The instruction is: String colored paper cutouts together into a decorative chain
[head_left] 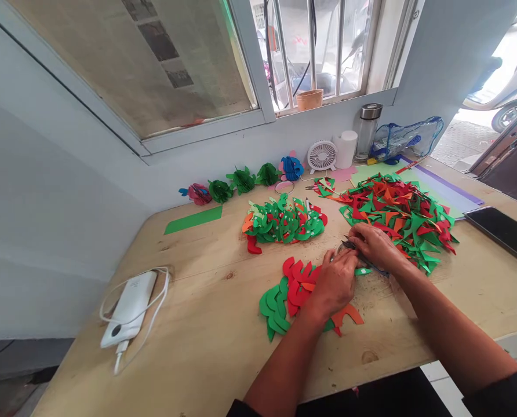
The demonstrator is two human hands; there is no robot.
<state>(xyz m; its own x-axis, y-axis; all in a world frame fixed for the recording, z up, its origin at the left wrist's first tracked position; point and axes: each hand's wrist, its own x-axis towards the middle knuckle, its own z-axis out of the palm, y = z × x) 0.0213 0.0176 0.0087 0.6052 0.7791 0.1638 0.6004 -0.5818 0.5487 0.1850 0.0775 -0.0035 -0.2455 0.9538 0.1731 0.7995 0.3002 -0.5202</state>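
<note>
Green cutout (363, 271) lies just beside the left hand (337, 279).

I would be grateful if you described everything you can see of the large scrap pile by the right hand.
The scrap pile is a broad, loose heap of thin, jagged offcuts, mostly green and red with some orange, perhaps paper or foam sheet. Many pieces have pointed ends or curved edges, and they overlap at all angles. It lies on the wooden table, its far side meeting pale sheets. The right hand is at its near left edge; whether they touch is unclear.
</note>
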